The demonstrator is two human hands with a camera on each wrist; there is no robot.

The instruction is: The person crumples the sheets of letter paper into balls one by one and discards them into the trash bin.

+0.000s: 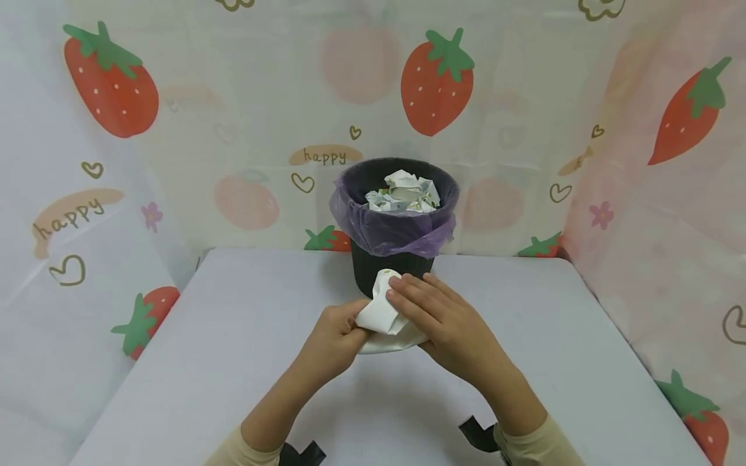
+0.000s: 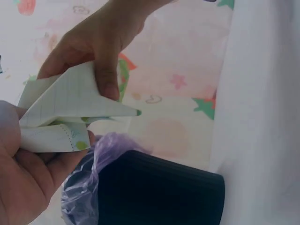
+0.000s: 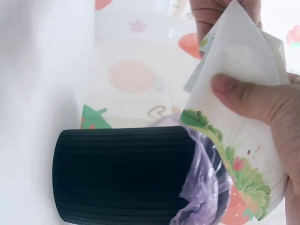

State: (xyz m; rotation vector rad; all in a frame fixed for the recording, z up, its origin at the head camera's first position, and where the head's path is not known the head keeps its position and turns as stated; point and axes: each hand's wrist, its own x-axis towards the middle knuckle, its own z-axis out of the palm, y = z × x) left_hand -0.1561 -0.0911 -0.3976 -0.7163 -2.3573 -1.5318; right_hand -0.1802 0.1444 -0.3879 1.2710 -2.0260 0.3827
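A sheet of lined paper (image 1: 381,314), folded to a point and printed with green patches along an edge, is held up between both hands in front of a bin. My left hand (image 1: 335,340) grips its left side, with the thumb towards me in the head view. On the other side, my right hand (image 1: 457,327) lays its fingers over the top of the fold. The right wrist view shows this hand's thumb (image 3: 239,96) pressed flat on the white face of the sheet. Folded layers and a dotted line show in the left wrist view.
Behind the hands stands a black bin (image 1: 367,265) lined with a purple plastic bag (image 1: 390,233). Crumpled paper (image 1: 405,193) fills its top. A white table (image 1: 245,362) lies below, with a strawberry-print cloth (image 1: 262,97) hanging behind and at both sides.
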